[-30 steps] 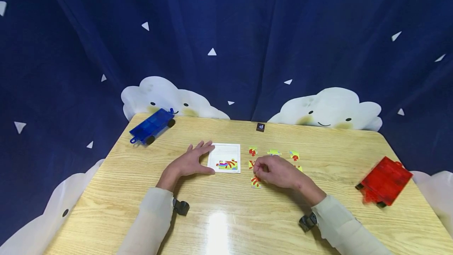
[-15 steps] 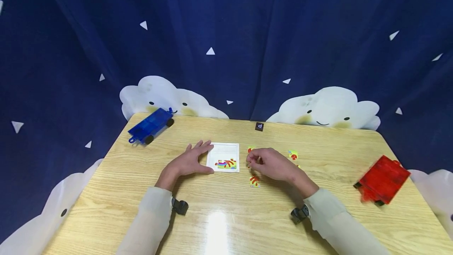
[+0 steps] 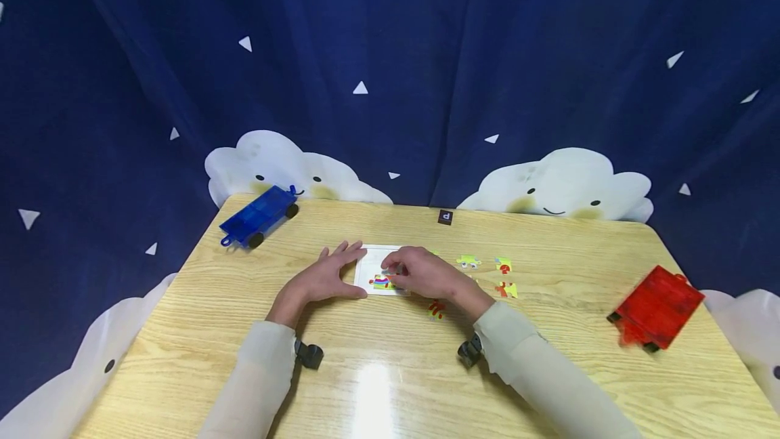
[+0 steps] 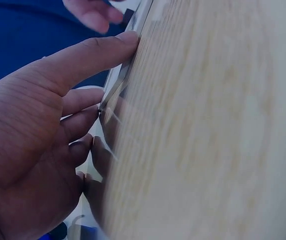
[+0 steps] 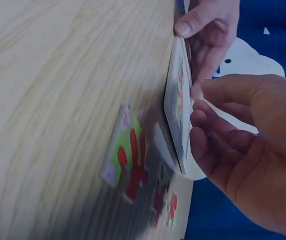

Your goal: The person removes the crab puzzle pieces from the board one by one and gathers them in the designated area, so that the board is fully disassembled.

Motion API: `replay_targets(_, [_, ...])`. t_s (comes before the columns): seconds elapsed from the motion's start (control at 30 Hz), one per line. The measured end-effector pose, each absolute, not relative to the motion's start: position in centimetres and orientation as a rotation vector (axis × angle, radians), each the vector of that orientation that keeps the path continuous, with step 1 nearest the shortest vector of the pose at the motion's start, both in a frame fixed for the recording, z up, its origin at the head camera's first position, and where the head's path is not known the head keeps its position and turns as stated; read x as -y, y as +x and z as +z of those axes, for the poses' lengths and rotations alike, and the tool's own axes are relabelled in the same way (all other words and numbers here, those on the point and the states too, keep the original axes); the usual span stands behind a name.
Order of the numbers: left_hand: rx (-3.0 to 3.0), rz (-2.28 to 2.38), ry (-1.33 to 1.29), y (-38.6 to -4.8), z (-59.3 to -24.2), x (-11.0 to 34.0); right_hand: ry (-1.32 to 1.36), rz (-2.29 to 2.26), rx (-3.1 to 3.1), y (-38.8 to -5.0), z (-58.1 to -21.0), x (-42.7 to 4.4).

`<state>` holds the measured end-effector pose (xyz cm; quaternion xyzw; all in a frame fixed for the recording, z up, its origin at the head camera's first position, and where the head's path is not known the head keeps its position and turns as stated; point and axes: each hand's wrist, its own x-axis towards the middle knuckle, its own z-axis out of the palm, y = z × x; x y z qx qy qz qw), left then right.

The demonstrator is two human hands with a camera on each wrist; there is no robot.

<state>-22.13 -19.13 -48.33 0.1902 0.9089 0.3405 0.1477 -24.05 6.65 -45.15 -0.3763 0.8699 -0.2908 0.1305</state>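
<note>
A white square puzzle tray point(image 3: 373, 263) lies mid-table, with joined pieces showing a rainbow-striped part point(image 3: 382, 282) along its near side. My left hand point(image 3: 328, 282) is spread at the tray's left side, thumb at the near corner and fingers by the far one. In the left wrist view its thumb point(image 4: 98, 57) lies straight against the tray edge. Over the tray, my right hand point(image 3: 422, 272) pinches a small puzzle piece point(image 3: 385, 272) between thumb and fingers, mostly hidden by them. The right wrist view shows those fingertips point(image 5: 200, 107) just above the tray.
Several loose puzzle pieces lie right of the tray, among them a red-and-green one point(image 3: 436, 309) nearest me and a yellow one point(image 3: 468, 261) farther back. A blue toy wagon point(image 3: 258, 217) stands back left, a red one point(image 3: 658, 307) at right. A small black tile point(image 3: 445, 217) lies at the back edge.
My right hand has moved left from the loose pieces to above the tray, carrying a puzzle piece. My left hand has stayed at the tray's left side.
</note>
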Motion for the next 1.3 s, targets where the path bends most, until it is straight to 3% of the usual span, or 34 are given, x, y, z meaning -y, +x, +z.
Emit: replay_targets(1.3, [-2.625,0.970,0.581,-22.20,-48.57,19.07,-1.145,-0.729,-2.490,-24.80,-45.87,-6.34])
